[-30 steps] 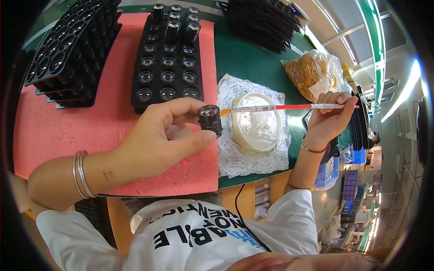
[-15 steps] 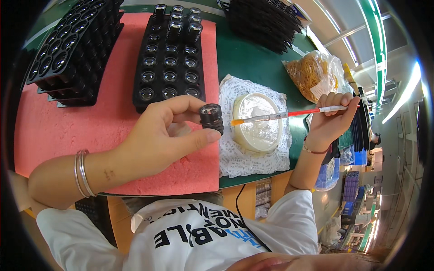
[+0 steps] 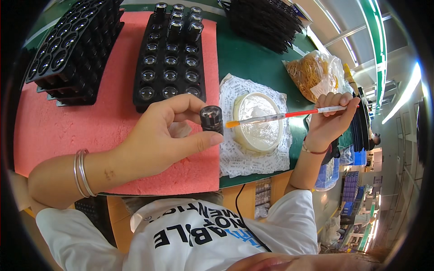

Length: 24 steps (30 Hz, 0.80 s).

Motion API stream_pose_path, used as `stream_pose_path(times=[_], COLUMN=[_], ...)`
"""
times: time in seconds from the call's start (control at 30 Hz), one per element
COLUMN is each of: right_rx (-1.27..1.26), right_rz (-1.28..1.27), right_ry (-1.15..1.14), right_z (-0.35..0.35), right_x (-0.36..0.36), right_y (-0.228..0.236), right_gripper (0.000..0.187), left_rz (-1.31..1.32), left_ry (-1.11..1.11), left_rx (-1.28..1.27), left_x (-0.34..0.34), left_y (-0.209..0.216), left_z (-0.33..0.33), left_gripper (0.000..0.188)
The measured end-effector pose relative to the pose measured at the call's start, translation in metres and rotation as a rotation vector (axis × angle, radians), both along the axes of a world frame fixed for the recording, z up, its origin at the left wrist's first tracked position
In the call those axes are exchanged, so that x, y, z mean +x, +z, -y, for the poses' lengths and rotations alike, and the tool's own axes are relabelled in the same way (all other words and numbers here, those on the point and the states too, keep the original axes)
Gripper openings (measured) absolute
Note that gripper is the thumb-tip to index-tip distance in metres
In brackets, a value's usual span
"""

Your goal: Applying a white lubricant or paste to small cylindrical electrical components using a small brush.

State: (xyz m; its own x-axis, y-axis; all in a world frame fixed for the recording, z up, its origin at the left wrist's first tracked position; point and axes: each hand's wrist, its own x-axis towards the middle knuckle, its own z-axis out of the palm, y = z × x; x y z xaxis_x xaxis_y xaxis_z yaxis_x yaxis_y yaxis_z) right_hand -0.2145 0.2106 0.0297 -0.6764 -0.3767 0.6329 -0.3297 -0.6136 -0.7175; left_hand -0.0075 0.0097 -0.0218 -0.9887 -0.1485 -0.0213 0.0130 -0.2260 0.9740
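Black cylinder (image 3: 211, 118) and brush (image 3: 266, 118), one each, occupy two hands (image 3: 165, 135) (image 3: 329, 121).

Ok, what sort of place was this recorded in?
Most likely a factory assembly workshop: a black tray of matching lens-topped cylinders sits on pink foam over a green bench, and long strip lights run overhead at the right.
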Motion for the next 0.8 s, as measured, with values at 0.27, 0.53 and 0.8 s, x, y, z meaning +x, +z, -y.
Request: stream_pose_path(times=[0.27, 0.53, 0.8], right_rx=[-0.008, -0.017, -0.022], right_rz=[-0.001, -0.003, 0.002], right_ry=[-0.006, -0.002, -0.029], right_z=[0.0005, 0.0003, 0.0], right_x=[0.0005, -0.0003, -0.0022], right_y=[0.0006, 0.0007, 0.0009], right_gripper=[0.034, 0.034, 0.033], left_rz=[0.063, 0.046, 0.054], left_ry=[-0.017, -0.015, -0.012], left_rx=[0.005, 0.015, 0.077], left_x=[0.0022, 0.002, 0.0015], left_y=[0.0014, 0.0, 0.0037], left_z=[0.0008, 0.0004, -0.0008], left_gripper=[0.025, 0.025, 0.025])
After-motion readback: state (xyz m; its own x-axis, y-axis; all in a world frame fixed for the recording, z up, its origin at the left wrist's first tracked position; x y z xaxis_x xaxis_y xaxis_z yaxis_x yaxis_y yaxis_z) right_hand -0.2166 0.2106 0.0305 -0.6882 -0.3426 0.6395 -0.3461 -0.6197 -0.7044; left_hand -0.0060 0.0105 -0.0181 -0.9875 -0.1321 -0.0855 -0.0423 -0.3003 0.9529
